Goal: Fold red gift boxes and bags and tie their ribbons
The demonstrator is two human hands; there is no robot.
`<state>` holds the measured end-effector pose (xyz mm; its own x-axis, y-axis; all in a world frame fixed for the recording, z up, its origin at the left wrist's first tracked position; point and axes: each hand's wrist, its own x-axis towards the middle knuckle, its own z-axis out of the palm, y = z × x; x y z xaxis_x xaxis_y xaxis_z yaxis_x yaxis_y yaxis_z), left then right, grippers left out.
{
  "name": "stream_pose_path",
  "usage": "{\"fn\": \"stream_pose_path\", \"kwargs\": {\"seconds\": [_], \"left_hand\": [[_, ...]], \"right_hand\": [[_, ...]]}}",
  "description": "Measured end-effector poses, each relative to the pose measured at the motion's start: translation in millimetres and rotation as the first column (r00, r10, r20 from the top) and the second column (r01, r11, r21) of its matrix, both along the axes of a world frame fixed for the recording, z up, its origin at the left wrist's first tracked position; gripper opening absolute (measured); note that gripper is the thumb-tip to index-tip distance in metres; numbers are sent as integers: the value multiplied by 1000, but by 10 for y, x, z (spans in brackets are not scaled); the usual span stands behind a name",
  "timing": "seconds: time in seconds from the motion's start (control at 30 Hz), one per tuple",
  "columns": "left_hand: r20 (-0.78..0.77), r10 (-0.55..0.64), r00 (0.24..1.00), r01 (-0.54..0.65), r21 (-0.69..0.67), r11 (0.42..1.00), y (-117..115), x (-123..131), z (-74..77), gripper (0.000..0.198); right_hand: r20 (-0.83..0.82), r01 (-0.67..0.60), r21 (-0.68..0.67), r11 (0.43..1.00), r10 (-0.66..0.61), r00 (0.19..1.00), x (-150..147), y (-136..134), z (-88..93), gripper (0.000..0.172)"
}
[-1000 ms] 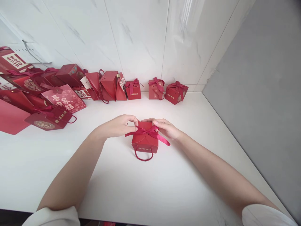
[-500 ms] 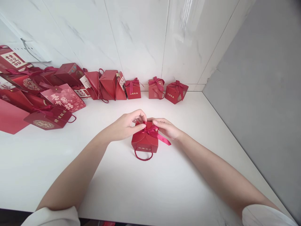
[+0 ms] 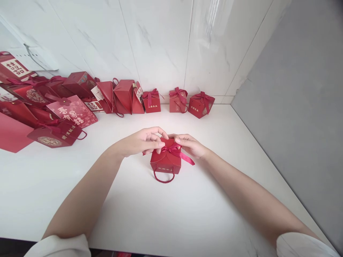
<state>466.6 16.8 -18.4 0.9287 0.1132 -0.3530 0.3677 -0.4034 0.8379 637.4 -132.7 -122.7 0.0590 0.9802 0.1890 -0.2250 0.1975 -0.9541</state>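
Observation:
A small red gift box (image 3: 166,165) with gold lettering and a cord handle sits on the white table (image 3: 187,210) in front of me. A red satin ribbon (image 3: 179,152) lies across its top, one tail trailing off to the right. My left hand (image 3: 142,142) reaches over the box's top left, its fingers pinched on the ribbon near the knot. My right hand (image 3: 190,145) comes in from the right and pinches the ribbon at the middle of the lid. Both hands meet above the box.
Three finished small red boxes with bows (image 3: 178,100) stand along the back wall. Several red paper bags and larger boxes (image 3: 66,107) crowd the left side. A grey wall (image 3: 294,107) borders the table on the right.
The left hand moved in from the box's left side to the middle of the lid. The ribbon, stretched wide before, is now gathered at the knot.

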Motion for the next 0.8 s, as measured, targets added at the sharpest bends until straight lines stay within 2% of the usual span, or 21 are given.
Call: {"fn": "stream_pose_path", "kwargs": {"seconds": [0.1,0.33,0.63,0.8], "left_hand": [[-4,48,999,-48,44,998,31,13,-36,34],[-31,17,999,-14,78,997,96,10,-96,27],[-25,-42,999,43,47,998,128,9,-65,21],[-40,-30,999,30,10,999,179,10,-101,25]], "right_hand": [[49,23,-23,999,-22,999,32,-14,26,44],[53,10,-49,999,-7,999,71,-38,20,45],[107,-6,-50,999,11,994,129,-65,31,42],[151,-19,16,1000,16,988,158,-58,-2,39]]}}
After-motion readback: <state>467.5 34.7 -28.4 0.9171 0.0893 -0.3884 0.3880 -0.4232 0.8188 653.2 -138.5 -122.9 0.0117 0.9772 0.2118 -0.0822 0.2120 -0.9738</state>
